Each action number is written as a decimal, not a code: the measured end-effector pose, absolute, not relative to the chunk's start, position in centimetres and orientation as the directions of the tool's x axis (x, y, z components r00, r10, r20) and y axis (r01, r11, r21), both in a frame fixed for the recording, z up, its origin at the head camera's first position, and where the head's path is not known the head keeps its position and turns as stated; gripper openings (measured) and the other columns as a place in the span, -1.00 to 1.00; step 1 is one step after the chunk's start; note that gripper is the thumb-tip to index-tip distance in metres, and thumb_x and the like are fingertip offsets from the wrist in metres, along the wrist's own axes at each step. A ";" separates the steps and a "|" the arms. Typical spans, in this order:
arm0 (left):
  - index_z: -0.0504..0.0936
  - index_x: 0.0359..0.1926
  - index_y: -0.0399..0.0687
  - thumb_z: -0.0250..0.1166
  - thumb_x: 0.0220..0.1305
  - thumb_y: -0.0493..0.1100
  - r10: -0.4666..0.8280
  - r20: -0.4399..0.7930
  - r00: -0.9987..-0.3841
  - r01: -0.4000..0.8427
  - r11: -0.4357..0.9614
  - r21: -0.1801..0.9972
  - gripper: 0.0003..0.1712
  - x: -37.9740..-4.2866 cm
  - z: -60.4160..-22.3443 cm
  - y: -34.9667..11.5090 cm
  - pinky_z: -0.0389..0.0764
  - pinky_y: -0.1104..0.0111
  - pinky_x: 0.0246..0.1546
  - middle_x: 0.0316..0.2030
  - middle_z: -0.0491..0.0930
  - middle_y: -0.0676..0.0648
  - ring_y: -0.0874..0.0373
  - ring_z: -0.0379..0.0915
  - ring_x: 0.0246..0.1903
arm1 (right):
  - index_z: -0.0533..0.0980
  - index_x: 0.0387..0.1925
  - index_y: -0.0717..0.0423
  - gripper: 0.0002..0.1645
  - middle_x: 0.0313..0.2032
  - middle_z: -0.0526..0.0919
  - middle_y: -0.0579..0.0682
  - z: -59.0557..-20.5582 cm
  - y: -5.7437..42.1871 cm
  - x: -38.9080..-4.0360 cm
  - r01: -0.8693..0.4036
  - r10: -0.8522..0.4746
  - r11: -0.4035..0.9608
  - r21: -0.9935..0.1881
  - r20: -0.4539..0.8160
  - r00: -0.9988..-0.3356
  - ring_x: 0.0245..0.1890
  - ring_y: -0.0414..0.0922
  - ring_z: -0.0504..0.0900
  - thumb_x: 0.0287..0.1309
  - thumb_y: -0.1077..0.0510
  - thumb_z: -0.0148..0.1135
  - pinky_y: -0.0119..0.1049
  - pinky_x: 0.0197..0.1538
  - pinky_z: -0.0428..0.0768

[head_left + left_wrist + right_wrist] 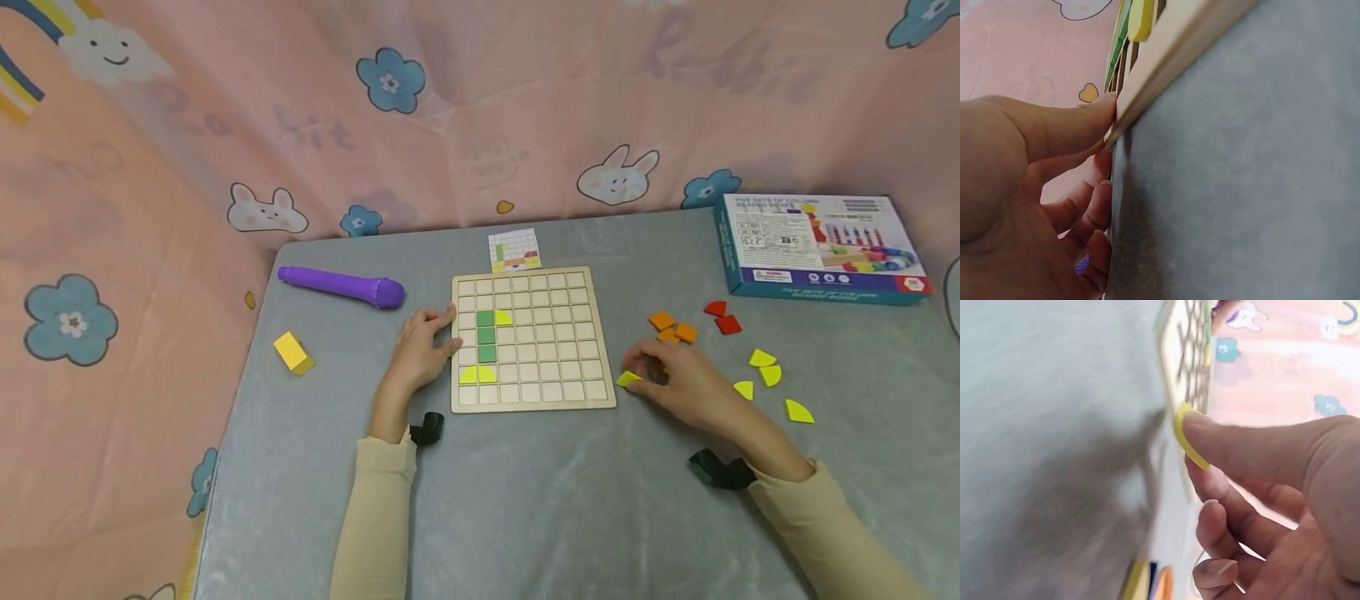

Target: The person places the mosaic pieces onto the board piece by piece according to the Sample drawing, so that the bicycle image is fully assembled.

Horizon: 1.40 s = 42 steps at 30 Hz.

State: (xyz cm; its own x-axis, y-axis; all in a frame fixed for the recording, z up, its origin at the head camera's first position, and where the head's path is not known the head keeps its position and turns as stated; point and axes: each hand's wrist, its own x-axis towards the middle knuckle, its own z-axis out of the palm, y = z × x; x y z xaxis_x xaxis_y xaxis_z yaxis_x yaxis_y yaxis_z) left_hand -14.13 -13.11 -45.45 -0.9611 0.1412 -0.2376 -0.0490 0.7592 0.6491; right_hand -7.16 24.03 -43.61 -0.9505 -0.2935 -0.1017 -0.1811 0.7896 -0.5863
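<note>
A wooden grid board [536,382] lies on the table, with three green squares [487,336] in a column and three yellow quarter-circle pieces [503,317] in its cells. My left hand [420,352] rests its thumb and fingertips against the board's left edge; in the left wrist view the thumb [1079,128] touches the wooden side. Just off the board's right edge, my right hand [678,379] pinches another yellow quarter-circle piece [1188,439] between thumb and finger. A small pattern card [514,249] stands at the board's far edge.
Right of the board lie orange squares [662,321], red pieces [727,324] and loose yellow pieces [770,376]. A toy box [825,250] sits at the back right. To the left are a purple microphone-shaped toy [341,286] and a yellow block [294,353].
</note>
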 end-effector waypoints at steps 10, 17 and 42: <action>0.33 0.60 0.06 0.32 0.53 -0.10 0.140 -0.241 -0.960 -0.055 0.755 0.654 -0.29 -14.2 -45.4 -13.1 0.24 -0.05 0.50 0.42 0.38 -0.20 -0.14 0.23 0.42 | 0.75 -0.18 0.09 -0.87 -0.30 0.68 0.00 -42.7 18.0 -8.4 -0.235 -0.289 0.704 -0.671 0.032 -0.957 -0.27 -0.08 0.51 0.23 0.27 0.50 -0.25 -0.19 0.46; 0.33 0.60 0.06 0.32 0.53 -0.09 0.141 -0.235 -0.962 -0.049 0.757 0.652 -0.29 -14.2 -45.5 -13.2 0.24 -0.05 0.49 0.42 0.38 -0.20 -0.14 0.23 0.43 | 0.77 -0.29 0.03 -0.92 -0.33 0.70 -0.07 -44.0 11.1 -8.5 -0.308 -0.376 0.628 -0.715 0.068 -0.924 -0.33 -0.15 0.46 0.18 0.23 0.55 -0.30 -0.24 0.46; 0.35 0.58 -0.01 0.34 0.51 -0.12 0.162 -0.205 -0.965 -0.010 0.762 0.647 -0.29 -14.3 -45.3 -13.3 0.26 -0.07 0.48 0.38 0.42 -0.24 -0.18 0.27 0.40 | 0.68 -0.39 -0.02 -0.82 -0.24 0.53 -0.04 -45.3 4.5 -8.9 -0.220 -0.361 0.659 -0.719 -0.045 -0.931 -0.18 -0.08 0.36 0.12 0.17 0.63 -0.25 -0.23 0.44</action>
